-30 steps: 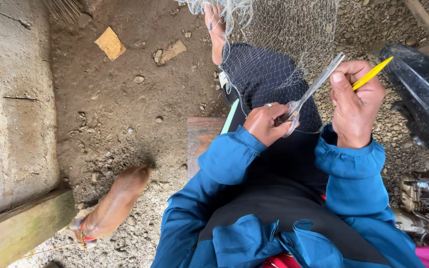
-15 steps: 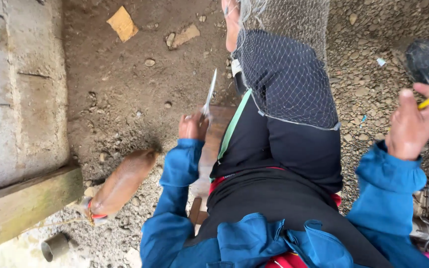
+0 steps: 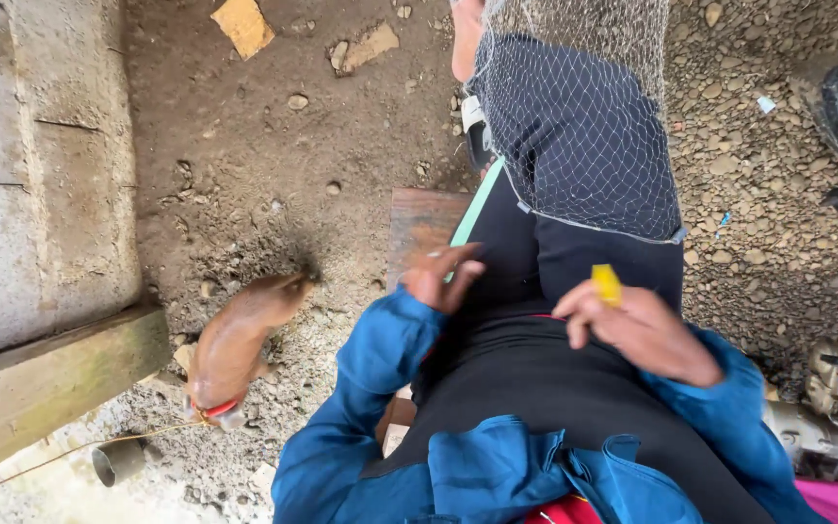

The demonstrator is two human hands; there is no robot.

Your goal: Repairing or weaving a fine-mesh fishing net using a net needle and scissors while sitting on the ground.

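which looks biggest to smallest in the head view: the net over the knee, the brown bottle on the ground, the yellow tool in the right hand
1. Net, by far the largest.
2. Brown bottle.
3. Yellow tool, smallest, though the right hand hides part of it and it sits nearer the camera.

Bare dirt and gravel ground (image 3: 273, 155), concrete wall (image 3: 41, 175)

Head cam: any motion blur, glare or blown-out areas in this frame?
Head view: left hand is motion-smeared, its fingers soft; right hand and the yellow tool it holds are a little soft. Net mesh and gravel ground are sharp. Light is flat, shadows weak, no glare; the bottom-left corner washes out pale.
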